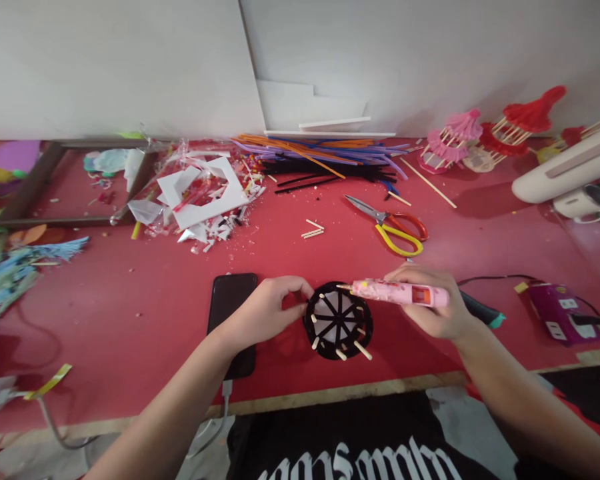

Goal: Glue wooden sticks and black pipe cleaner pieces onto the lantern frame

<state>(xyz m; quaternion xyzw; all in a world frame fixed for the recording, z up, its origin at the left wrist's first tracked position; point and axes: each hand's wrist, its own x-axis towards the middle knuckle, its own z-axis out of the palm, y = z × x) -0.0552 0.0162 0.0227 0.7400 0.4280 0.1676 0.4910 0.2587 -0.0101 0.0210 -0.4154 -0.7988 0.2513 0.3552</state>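
Glue gun (385,292), unreadable shirt lettering (343,461)

By a single head-worn camera, the worktop (165,320) is viewed forward and downward, with the hands (266,310) seen near the lower middle and pale panels (120,67) framed beyond.

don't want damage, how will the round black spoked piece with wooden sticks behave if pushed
The round black spoked piece probably slides rather than tips, lying flat. Its thin, projecting pale wooden sticks may loosen or snap if knocked.
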